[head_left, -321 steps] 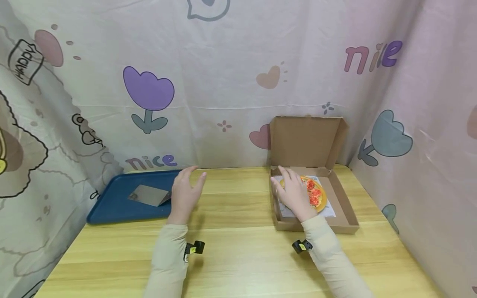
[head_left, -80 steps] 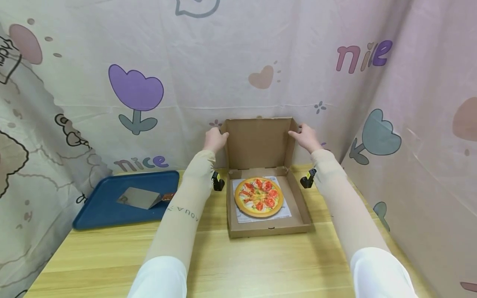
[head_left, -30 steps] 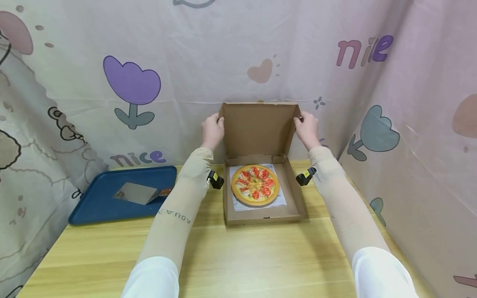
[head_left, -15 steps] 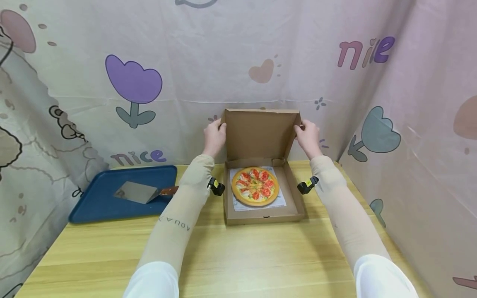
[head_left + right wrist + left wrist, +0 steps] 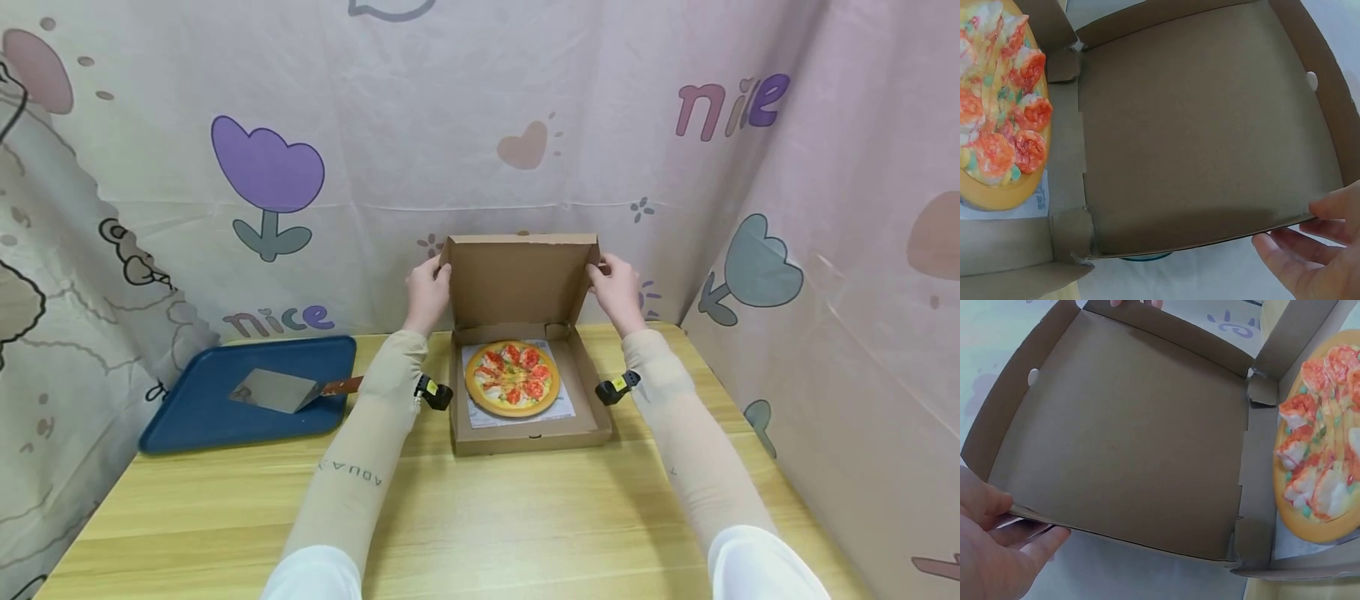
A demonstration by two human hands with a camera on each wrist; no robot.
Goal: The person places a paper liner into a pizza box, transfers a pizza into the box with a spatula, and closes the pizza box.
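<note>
A brown cardboard pizza box (image 5: pixel 529 440) stands on the table with its lid (image 5: pixel 521 283) raised and leaning forward over the base. Inside lies a round pizza (image 5: pixel 513 379) with red and white toppings, on a printed paper sheet (image 5: pixel 562 410). My left hand (image 5: pixel 428 296) pinches the lid's left side wall near its upper corner; in the left wrist view the thumb and fingers (image 5: pixel 1047 547) straddle the cardboard edge. On the opposite side wall, my right hand (image 5: pixel 617 292) pinches the lid near its upper right corner, fingers (image 5: pixel 1285 256) at the edge in the right wrist view.
To the left lies a blue tray (image 5: pixel 195 417) bearing a spatula with a flat metal blade (image 5: pixel 276 390) and a brown handle (image 5: pixel 341 386), whose end meets the left sleeve in view. A patterned curtain (image 5: pixel 420 100) hangs close behind the wooden table (image 5: pixel 495 525).
Since the oldest frame the box has shifted left to the middle, and both hands have taken hold of its lid. Over the last second the lid's top edge has come down and forward.
</note>
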